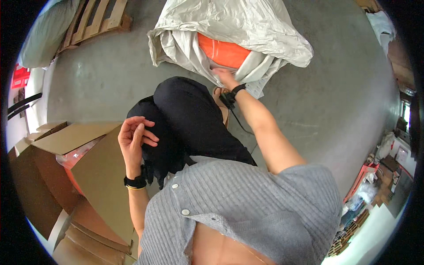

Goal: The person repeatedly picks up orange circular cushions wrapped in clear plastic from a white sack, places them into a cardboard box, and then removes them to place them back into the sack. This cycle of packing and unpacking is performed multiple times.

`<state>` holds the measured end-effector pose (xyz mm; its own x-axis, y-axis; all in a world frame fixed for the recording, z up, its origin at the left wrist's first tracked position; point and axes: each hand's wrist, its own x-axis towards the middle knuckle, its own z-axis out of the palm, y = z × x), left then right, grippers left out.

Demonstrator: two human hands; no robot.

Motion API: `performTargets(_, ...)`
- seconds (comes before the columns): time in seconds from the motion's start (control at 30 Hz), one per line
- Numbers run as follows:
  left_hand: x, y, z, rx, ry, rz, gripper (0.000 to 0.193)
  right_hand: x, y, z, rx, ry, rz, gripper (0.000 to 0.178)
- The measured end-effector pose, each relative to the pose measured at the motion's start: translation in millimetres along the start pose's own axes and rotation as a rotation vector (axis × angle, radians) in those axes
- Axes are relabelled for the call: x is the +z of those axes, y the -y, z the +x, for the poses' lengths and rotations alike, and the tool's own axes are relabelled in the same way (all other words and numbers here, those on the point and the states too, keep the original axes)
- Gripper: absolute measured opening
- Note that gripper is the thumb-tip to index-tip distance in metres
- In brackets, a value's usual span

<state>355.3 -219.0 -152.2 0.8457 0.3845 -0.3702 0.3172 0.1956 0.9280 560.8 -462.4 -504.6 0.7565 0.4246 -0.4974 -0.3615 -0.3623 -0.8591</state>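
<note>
A large white woven sack (238,20) lies on the floor in front of me with its mouth toward me. An orange plastic-wrapped bundle (224,52) shows inside that mouth. My right hand (226,78) reaches to the near lip of the sack, just below the bundle. Its fingers are blurred, and I cannot make out whether they grip the fabric. My left hand (138,138) rests by my left knee, fingers apart and loosely curled, holding nothing. Both wrists wear black bands.
An opened cardboard box (95,172) stands at my left, flaps spread, with clear plastic and something orange inside. A wooden pallet (99,22) lies at the far left. White printed paper (256,88) sits beside the sack. Cluttered goods (371,185) line the right side.
</note>
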Motion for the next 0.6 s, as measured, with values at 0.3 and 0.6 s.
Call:
performTargets(0.3, -1.8, 4.0, -1.1, -0.021, -0.018, 0.002, 0.015, -32.7, 33.8, -13.6, 0.33, -0.458, 1.273, 0.024)
performTargets(0.6, -7.0, 4.1, -5.4, 0.003, -0.028, 0.009, 0.015, -88.5, -11.2, -11.2, 0.213, -0.71, 1.099, 0.021)
